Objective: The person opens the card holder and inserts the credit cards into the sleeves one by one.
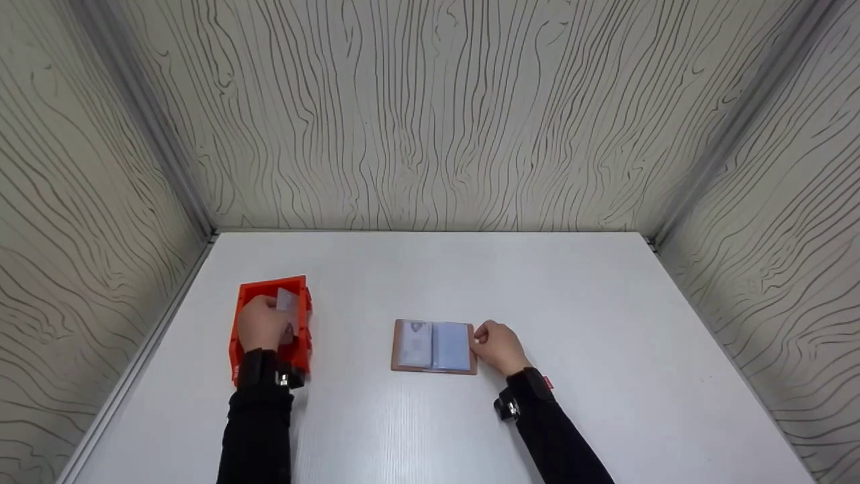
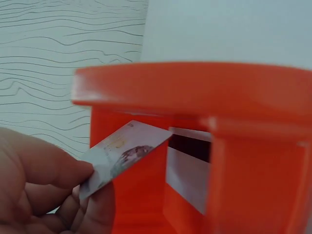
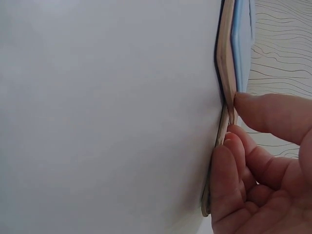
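On the left, my left hand (image 1: pixel 261 324) reaches into a red plastic bin (image 1: pixel 236 356). Thumb and fingers pinch a pale printed card (image 2: pixel 122 156) by one end, tilted inside the bin's opening. Behind it in the left wrist view, a white card with a dark stripe (image 2: pixel 187 178) leans at the bin's side wall. A brown card holder (image 1: pixel 396 363) lies open at the middle of the table, its clear sleeves (image 1: pixel 451 346) facing up. My right hand (image 1: pixel 498 346) pinches the holder's right edge between thumb and finger; the right wrist view shows the bent cover (image 3: pixel 226 53) edge-on.
The white table (image 1: pixel 537 282) is bounded by wood-patterned panels (image 1: pixel 416 134) at the back and both sides. Grey metal posts (image 1: pixel 161 134) stand at the corners. The bin's side has projecting ribs towards the table's middle.
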`<state>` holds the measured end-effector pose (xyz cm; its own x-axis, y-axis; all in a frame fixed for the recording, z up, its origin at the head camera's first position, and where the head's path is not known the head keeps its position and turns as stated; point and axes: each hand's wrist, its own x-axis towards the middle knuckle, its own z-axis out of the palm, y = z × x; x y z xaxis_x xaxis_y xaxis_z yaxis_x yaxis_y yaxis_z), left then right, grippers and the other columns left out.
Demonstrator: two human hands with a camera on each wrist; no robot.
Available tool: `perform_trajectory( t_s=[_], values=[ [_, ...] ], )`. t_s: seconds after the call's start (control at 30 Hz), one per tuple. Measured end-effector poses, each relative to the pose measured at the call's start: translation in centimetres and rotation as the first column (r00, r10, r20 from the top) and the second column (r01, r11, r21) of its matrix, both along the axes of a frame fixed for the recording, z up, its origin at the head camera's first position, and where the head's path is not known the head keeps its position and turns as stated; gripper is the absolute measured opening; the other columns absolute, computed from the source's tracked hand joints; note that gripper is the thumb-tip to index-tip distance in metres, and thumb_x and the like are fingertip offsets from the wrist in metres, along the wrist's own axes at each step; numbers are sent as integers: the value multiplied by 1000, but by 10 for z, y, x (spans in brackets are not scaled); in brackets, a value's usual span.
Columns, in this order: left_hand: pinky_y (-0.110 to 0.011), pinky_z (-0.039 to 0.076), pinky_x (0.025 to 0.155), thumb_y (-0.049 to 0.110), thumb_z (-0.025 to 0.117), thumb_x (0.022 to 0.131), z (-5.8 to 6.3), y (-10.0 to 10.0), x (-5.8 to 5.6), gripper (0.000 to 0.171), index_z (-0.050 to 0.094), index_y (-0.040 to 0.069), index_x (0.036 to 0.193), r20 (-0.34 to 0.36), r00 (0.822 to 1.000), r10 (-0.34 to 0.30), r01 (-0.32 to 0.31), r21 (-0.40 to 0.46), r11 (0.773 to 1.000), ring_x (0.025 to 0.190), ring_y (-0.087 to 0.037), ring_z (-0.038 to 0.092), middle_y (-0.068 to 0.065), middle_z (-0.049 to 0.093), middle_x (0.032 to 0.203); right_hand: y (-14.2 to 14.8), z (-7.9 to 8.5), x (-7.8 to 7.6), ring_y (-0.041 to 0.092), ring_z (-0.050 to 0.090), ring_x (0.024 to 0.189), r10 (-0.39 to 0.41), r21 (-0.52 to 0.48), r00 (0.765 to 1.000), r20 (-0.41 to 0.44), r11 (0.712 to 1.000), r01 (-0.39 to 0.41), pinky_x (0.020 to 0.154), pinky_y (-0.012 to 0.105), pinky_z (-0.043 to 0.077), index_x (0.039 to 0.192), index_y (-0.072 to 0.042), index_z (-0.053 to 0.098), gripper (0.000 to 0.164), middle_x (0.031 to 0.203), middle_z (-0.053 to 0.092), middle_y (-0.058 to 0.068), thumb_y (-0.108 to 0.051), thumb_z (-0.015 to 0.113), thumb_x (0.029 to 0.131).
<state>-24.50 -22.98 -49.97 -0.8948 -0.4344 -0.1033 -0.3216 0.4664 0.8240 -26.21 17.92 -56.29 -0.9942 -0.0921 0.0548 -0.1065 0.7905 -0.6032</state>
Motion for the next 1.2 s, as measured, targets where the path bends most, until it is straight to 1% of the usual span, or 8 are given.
perform_trajectory(
  t_s=[0.1,0.2,0.3,0.53,0.8,0.97,1.07,1.2],
  values=[
    [-52,49,88,1,52,89,5,0,-1,36,61,-8,123,-39,999,5,-7,-62,998,104,-40,56,-26,63,117,0,0,0,18,52,70,1,-3,1000,3,1000,-1,69,36,46,86,-2,63,16,75,57,1,-17,70,88],
    [-54,45,93,0,47,89,10,1,-3,39,61,-8,124,-59,998,18,-23,-93,995,107,-41,55,-27,62,120,0,1,0,17,52,70,4,-3,1000,3,1000,-4,68,36,46,86,-2,63,16,75,57,1,-16,70,87],
    [-54,45,93,1,45,90,14,1,-3,38,61,-9,124,-85,996,35,-43,-98,994,105,-41,55,-28,62,118,0,2,1,17,52,71,0,-3,1000,12,1000,0,69,36,46,86,-2,63,16,75,57,2,-16,70,87],
    [-54,46,88,-1,43,90,26,5,-1,36,64,-10,118,-202,978,57,-83,-121,989,100,-42,59,-29,64,111,0,1,1,18,52,72,-5,3,1000,7,1000,5,70,37,45,86,-3,63,15,76,57,2,-16,70,87],
    [-49,47,84,-2,45,89,42,17,2,33,65,-11,115,-296,954,49,-74,-74,994,95,-38,61,-27,66,106,0,2,1,18,52,71,1,-4,1000,-5,1000,-1,71,36,45,85,-2,63,16,75,57,2,-17,69,88],
    [-48,49,86,1,47,91,49,25,2,33,65,-9,117,-294,955,35,-57,-64,996,94,-36,61,-25,66,108,0,5,2,18,53,71,-2,-35,1000,29,999,3,69,35,46,86,-2,64,18,77,58,2,-19,68,90],
    [-46,50,88,3,48,94,51,31,4,33,62,-6,123,-256,966,27,-30,-9,999,96,-35,59,-23,64,113,1,6,3,17,52,70,4,-58,999,48,998,-1,66,33,45,86,-1,63,18,77,57,3,-18,68,89],
    [-43,52,85,6,49,97,50,41,6,33,59,-1,128,-215,976,15,-1,67,998,96,-32,58,-19,63,114,2,6,4,17,52,70,14,-76,999,50,997,-10,65,33,46,87,-1,63,18,78,58,3,-19,68,89]
  ],
)
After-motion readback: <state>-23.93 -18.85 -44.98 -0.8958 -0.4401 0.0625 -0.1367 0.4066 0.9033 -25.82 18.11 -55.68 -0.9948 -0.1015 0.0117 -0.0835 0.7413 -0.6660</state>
